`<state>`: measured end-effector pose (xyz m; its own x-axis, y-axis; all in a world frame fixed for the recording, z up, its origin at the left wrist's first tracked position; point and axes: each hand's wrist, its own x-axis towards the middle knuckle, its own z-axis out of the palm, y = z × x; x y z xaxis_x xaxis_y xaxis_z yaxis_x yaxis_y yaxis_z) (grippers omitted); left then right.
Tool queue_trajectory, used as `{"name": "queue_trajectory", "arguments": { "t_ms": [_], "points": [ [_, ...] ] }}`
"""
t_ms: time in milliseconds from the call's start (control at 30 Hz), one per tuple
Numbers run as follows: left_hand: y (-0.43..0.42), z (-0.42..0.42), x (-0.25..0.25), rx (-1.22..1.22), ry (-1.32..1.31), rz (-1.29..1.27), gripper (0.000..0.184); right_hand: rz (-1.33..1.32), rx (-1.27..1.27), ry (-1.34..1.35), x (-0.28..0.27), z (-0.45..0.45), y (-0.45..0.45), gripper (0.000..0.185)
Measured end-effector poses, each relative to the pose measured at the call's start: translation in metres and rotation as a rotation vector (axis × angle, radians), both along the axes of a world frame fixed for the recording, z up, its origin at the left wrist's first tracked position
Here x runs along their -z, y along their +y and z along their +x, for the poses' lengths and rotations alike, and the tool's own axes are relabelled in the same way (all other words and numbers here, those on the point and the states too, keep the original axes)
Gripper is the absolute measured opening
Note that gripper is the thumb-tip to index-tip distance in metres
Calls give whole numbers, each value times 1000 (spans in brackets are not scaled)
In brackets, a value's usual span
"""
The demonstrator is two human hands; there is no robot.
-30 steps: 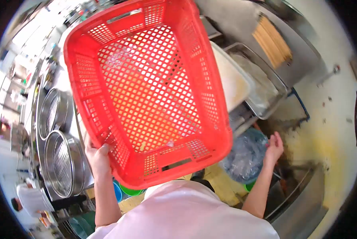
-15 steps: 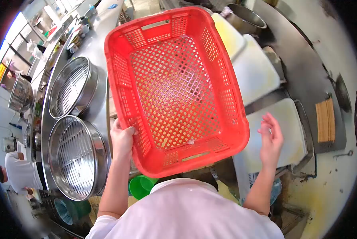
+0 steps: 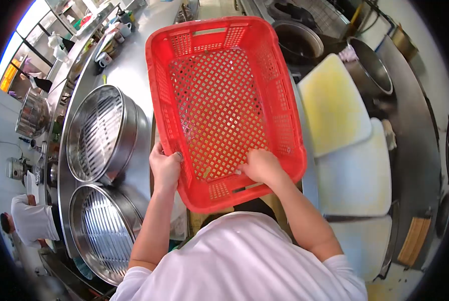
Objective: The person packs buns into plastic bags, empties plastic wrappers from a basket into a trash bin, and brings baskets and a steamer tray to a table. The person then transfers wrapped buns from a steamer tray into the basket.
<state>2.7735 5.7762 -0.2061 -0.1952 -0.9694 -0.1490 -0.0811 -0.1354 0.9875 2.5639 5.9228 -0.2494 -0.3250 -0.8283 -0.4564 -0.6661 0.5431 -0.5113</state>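
Observation:
A red plastic basket (image 3: 224,115) with lattice walls and floor is held up in front of me, tilted so its inside faces me. My left hand (image 3: 165,166) is closed around its left rim, thumb over the edge. Inside the near end of the basket is my right hand (image 3: 262,166), its fingers curled down by the floor and near wall. Whatever those fingertips hold, if anything, is too small to make out. The bottom of the basket shows small specks but no large contents.
Two round steel steamer trays (image 3: 96,133) stand on the steel counter (image 3: 144,30) at left. White and yellowish boards (image 3: 334,108) lie along the right, near a steel pot (image 3: 367,67). A person in a white shirt (image 3: 34,218) works at far left.
My right hand has moved left from open air beside the basket into its near end, and its fingers have curled. The view has shifted forward along the counters; my left hand keeps its hold.

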Motion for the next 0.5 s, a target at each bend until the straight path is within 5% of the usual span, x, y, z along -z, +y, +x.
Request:
{"name": "queue_trajectory", "arguments": {
  "t_ms": [167, 500],
  "points": [
    [-84, -41, -7, -80, -101, -156, 28, 148, -334, 142, 69, -20, -162, 34],
    [-283, -161, 11, -134, -145, -188, 19, 107, -301, 107, 101, -144, -388, 38]
  ]
}}
